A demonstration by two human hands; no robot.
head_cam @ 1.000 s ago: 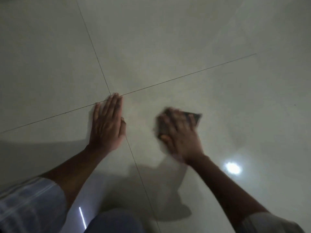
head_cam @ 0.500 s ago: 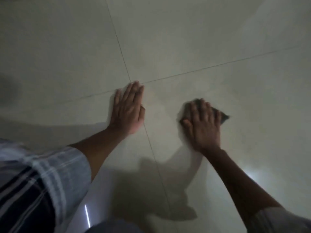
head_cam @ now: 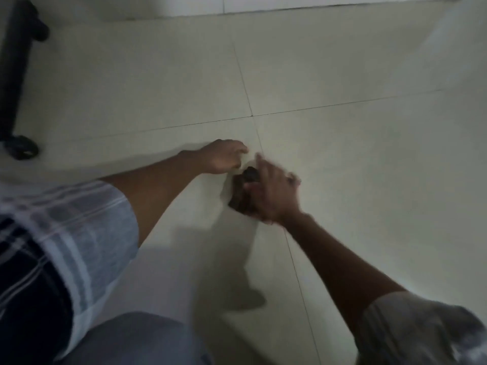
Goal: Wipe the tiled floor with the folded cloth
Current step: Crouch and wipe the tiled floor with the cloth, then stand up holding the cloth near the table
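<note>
The right hand (head_cam: 274, 196) grips the dark folded cloth (head_cam: 243, 193) on the pale tiled floor (head_cam: 369, 154), just beside a grout line. The left hand (head_cam: 224, 156) sits close by, fingers curled and seemingly empty, though blur makes that uncertain.

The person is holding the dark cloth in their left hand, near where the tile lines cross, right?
Not quite. The head view shows the dark cloth in the right hand, not the left. The left hand is beside it with curled fingers and holds nothing. The rest is right: both are just below where the tile lines cross.
</note>
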